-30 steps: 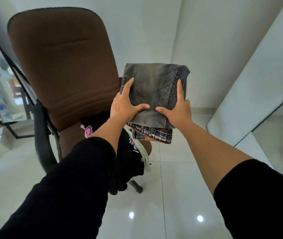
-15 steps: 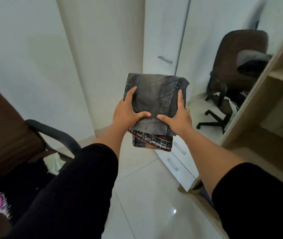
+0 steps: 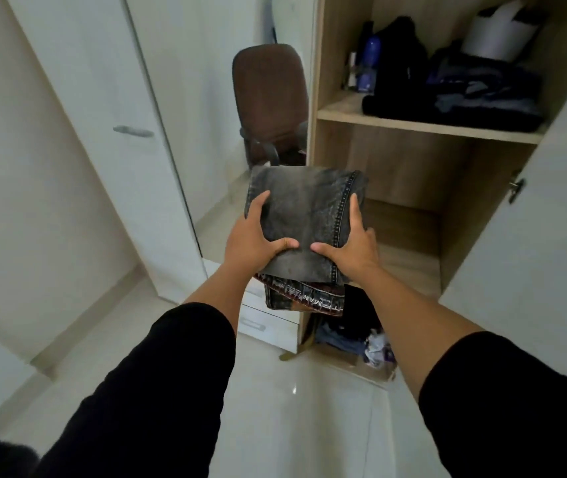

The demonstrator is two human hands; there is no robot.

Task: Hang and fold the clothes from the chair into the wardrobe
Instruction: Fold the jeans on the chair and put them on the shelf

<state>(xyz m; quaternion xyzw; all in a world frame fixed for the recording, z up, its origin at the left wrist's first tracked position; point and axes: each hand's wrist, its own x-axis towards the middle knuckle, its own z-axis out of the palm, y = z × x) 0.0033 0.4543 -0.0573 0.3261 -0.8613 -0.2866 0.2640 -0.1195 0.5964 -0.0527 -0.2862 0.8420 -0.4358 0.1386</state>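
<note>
Both hands are holding a folded pair of grey jeans (image 3: 304,215) out in front of the open wardrobe (image 3: 330,81).

The left hand (image 3: 254,244) and the right hand (image 3: 352,246) are reaching forward on nearly straight arms, black sleeves pushed up to the forearms, and are clamping the jeans from either side: thumbs are pressing on top near the middle, index fingers (image 3: 258,205) are lying along the upper face toward the far edge, and the remaining fingers are curling underneath out of sight. The bundle is sitting roughly level in the air, its waistband end hanging toward the person, just before the wardrobe's bare middle shelf (image 3: 409,243). The shelf above (image 3: 344,113) is carrying dark folded clothes (image 3: 482,94). A brown chair (image 3: 268,94) is appearing in the mirrored door panel beside the wardrobe.
</note>
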